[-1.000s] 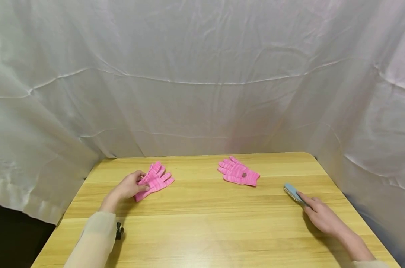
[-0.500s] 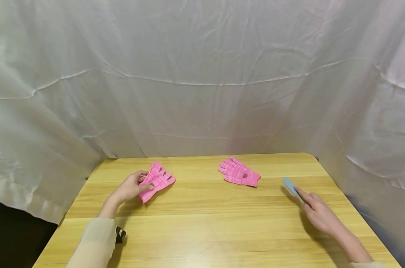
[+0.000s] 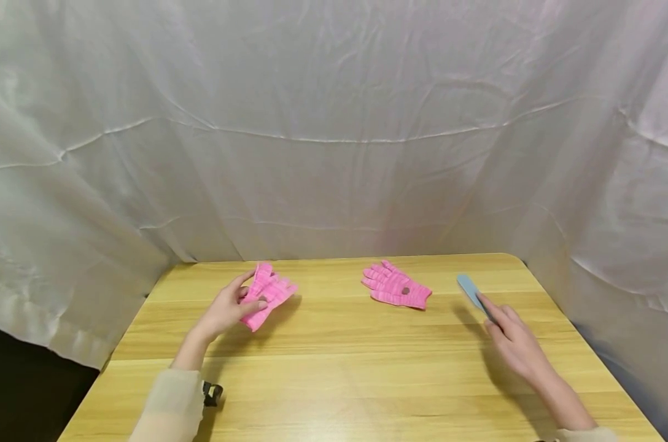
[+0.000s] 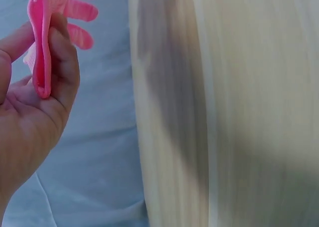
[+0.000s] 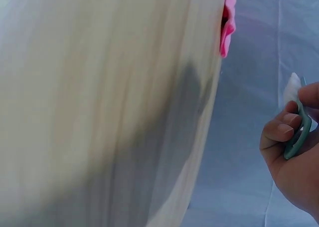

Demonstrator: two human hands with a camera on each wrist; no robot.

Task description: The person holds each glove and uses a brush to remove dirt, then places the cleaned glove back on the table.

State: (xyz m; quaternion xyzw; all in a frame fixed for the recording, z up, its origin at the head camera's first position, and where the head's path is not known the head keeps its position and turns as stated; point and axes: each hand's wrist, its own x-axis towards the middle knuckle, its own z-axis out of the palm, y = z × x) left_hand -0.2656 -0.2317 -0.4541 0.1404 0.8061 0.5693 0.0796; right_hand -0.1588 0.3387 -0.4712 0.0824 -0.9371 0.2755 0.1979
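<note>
My left hand [image 3: 221, 315] pinches a pink knitted glove [image 3: 271, 288] near its cuff, thumb on one side and fingers on the other. The glove hangs tilted above the table, its shadow beneath; in the left wrist view the cuff opening of the glove [image 4: 42, 52] faces the camera. On the right, my right hand [image 3: 515, 344] grips the handle of a light blue brush [image 3: 469, 288], index finger stretched along its back. Pale bristles [image 5: 292, 87] show in the right wrist view. A second pink glove [image 3: 392, 283] with a dark round spot lies flat between the hands.
The wood-grain table [image 3: 334, 368] spans the space under both hands. Behind it and at both sides hangs a pale grey curtain [image 3: 334, 178]. A black strap piece [image 3: 212, 393] is at the left sleeve.
My left hand has raised its glove off the table and shifted slightly right. My right hand has lifted the brush and moved it left and away from me. The other glove stays put.
</note>
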